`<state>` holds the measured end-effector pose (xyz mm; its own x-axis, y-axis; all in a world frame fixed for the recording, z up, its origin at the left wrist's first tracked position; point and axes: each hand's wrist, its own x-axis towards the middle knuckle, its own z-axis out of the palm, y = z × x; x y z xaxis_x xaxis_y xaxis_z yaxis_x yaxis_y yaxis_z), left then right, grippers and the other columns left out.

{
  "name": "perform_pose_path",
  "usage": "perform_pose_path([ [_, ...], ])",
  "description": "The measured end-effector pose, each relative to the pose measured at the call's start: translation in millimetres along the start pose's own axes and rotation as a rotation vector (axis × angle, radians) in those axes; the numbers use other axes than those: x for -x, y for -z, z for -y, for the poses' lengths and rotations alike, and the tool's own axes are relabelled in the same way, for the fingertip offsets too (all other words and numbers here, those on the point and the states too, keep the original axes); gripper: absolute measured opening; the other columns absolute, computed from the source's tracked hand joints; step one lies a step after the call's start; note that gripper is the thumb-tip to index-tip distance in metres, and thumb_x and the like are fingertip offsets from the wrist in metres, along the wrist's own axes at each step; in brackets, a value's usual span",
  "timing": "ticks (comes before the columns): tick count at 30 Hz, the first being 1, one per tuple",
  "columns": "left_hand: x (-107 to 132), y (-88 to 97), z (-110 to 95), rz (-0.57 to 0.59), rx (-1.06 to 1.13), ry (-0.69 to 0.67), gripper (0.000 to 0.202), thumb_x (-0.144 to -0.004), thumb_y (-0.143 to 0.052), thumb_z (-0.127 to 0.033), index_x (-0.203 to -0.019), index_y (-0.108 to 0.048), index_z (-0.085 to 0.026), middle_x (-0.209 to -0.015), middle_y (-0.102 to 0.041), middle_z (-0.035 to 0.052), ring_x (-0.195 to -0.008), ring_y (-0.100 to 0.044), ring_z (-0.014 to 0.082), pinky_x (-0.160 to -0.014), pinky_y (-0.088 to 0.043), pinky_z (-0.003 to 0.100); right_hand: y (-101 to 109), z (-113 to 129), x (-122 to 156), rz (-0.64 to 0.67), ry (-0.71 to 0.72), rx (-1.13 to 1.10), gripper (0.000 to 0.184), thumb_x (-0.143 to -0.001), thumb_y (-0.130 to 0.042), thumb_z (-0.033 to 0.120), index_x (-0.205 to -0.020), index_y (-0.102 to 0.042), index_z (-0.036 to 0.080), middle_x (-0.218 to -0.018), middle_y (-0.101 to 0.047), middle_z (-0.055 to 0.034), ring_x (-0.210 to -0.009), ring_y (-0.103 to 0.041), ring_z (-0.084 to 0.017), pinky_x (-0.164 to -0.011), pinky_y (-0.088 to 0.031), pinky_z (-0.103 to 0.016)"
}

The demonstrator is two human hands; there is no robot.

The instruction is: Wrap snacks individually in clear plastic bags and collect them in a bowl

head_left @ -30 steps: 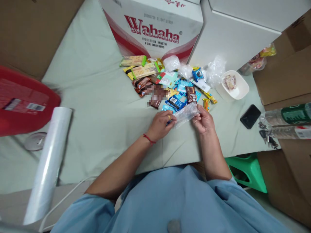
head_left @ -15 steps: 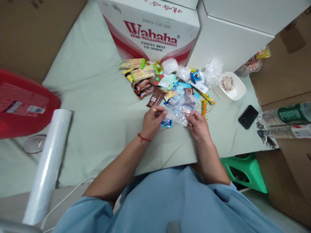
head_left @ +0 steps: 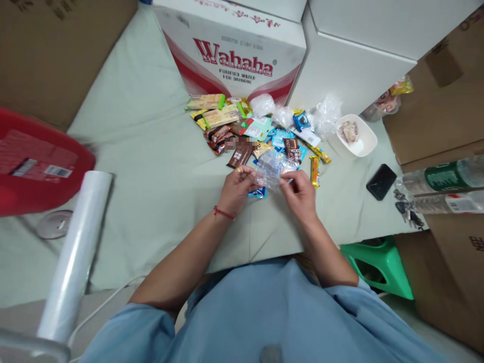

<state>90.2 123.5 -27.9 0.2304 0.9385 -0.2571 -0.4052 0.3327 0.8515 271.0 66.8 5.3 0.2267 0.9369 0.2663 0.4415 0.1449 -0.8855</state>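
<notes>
Your left hand and right hand meet low over the desk, which is covered in pale green cloth. Each hand pinches one side of a small clear plastic bag, thumb and fingers closed narrow on the film. The two-sided grip seems to hold the limp bag spread between your hands. I cannot tell whether anything is inside it.

The bag hovers at the near edge of a pile of wrapped snacks, within easy reach, and a blue packet lies just beneath your hands. Behind the pile stands a Wahaha water box. A white bowl sits right of the pile, and a black phone lies further right, apart from the snacks. A roll of clear film lies at your far left.
</notes>
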Motion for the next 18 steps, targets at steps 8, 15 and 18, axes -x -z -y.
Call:
perform_pose_path([
  [8,3,-0.6,-5,0.080,0.176,0.048,0.041,-0.071,-0.084,-0.040,-0.099,-0.063,-0.020,-0.095,-0.075,0.0021,-0.084,-0.073,0.0155,-0.082,-0.061,0.033,-33,-5,-15,0.207,-0.055,-0.026,0.022,-0.092,-0.071,0.047,-0.088,-0.073,0.025,-0.083,-0.063,-0.0020,-0.073,-0.053,-0.018,-0.075,-0.049,-0.033],
  [15,-1,-2.9,6,-0.005,0.015,0.011,0.043,-0.065,-0.092,-0.043,-0.084,-0.063,-0.018,-0.087,-0.073,0.0014,-0.079,-0.070,0.0144,-0.078,-0.058,0.030,-31,-7,-10,0.145,-0.264,-0.292,0.033,-0.085,-0.079,0.054,-0.086,-0.068,0.023,-0.069,-0.055,0.0046,-0.061,-0.043,-0.012,-0.058,-0.037,-0.025],
  [18,-5,0.4,4,-0.034,0.061,-0.008,0.043,-0.065,-0.092,-0.045,-0.080,-0.061,-0.019,-0.086,-0.074,0.0016,-0.075,-0.071,0.0149,-0.074,-0.058,0.030,-18,-7,-9,-0.011,-0.269,-0.412,0.029,-0.086,-0.080,0.050,-0.088,-0.066,0.025,-0.074,-0.059,0.0036,-0.064,-0.051,-0.012,-0.061,-0.045,-0.025],
])
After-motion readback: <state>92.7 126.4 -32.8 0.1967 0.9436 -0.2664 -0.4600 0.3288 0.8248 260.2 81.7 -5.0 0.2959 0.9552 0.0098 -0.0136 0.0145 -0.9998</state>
